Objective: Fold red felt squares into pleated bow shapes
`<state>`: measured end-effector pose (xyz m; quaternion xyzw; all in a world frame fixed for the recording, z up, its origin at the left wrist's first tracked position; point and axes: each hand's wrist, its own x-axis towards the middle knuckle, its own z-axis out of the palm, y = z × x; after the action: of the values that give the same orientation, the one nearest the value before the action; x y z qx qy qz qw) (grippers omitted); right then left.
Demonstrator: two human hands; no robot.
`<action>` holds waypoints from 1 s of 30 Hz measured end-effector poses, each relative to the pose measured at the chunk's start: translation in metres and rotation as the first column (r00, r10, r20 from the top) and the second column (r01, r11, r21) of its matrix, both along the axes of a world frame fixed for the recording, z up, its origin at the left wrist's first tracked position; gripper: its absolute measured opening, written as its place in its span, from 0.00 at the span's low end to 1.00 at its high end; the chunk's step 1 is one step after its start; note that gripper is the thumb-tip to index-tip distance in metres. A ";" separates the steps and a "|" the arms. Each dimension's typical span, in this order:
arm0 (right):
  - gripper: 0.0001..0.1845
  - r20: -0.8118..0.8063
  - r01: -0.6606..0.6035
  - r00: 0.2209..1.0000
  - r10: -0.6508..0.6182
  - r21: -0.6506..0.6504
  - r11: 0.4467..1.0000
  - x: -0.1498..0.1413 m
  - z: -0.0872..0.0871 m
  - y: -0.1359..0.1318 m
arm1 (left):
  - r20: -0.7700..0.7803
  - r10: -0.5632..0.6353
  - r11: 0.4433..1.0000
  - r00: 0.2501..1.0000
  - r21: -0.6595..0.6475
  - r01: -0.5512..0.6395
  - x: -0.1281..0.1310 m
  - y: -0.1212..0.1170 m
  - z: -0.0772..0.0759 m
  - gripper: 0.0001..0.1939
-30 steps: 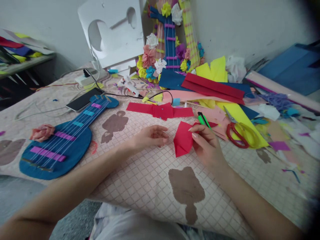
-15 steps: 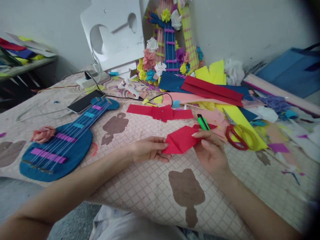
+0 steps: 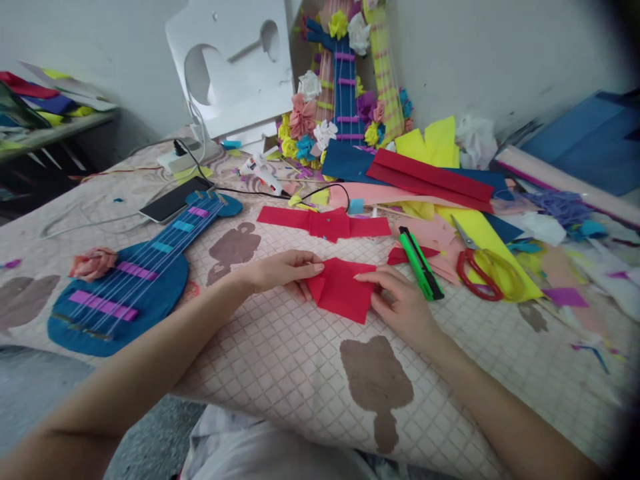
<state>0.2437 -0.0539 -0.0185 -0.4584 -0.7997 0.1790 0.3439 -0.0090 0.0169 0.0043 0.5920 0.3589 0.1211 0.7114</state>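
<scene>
Between my two hands is a folded piece of red paper (image 3: 345,290), held just over the patterned cloth. My left hand (image 3: 293,272) pinches its left edge, thumb on top and fingers beneath. At the right edge, my right hand (image 3: 397,297) grips the paper between thumb and fingers. Beyond it lies a red strip with a squarish red piece (image 3: 329,225) across its middle. A green utility knife (image 3: 421,263) rests to the right of my right hand, beside a small red scrap (image 3: 397,255).
A blue paper guitar (image 3: 125,287) with a pink flower lies at left, near a phone (image 3: 176,199). Behind are a glue gun (image 3: 263,173) and its cord. Scissors (image 3: 480,273) and coloured paper scraps crowd the right. Decorated guitars (image 3: 345,93) lean on the wall.
The red paper has been turned and now shows a squarer face with a folded left side. My right hand has shifted left and down, uncovering the green knife.
</scene>
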 end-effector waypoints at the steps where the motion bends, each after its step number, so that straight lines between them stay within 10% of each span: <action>1: 0.20 0.024 0.015 1.000 -0.016 0.029 0.999 -0.001 -0.001 0.000 | 0.012 0.014 1.000 1.000 0.007 -0.014 0.000 0.001 -0.002 0.19; 6: 0.10 0.091 0.045 0.994 -0.067 0.228 0.973 -0.002 -0.003 0.000 | 0.033 0.219 0.931 0.975 0.293 -0.219 0.002 0.008 -0.014 0.17; 9: 0.06 0.180 0.060 0.976 -0.123 0.323 0.945 -0.005 -0.001 -0.001 | 0.045 0.399 0.645 0.916 0.696 -0.315 0.006 0.001 -0.012 0.17; 11: 0.06 0.237 0.051 0.962 -0.134 0.326 0.944 -0.008 0.001 -0.003 | 0.049 0.357 0.461 0.933 0.859 -0.221 0.011 -0.010 -0.006 0.18; 16: 0.06 0.293 -0.021 0.955 -0.053 0.247 0.969 -0.014 0.005 -0.010 | -0.140 0.058 0.325 0.989 0.939 0.114 0.024 -0.042 -0.001 0.15; 19: 0.09 0.255 -0.091 0.965 0.055 0.132 0.987 -0.010 0.006 -0.011 | -0.230 0.005 0.325 0.973 0.921 0.216 0.022 -0.045 -0.004 0.02; 30: 0.06 0.104 -0.261 0.958 0.269 -0.084 0.962 0.003 0.001 -0.005 | -0.215 -0.075 0.509 0.974 0.831 0.223 0.005 -0.027 0.004 0.06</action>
<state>0.2467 -0.0591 -0.0172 -0.3684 -0.8656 0.2243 0.2543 -0.0042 -0.0105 0.0078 0.8994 0.2546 0.1737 0.3101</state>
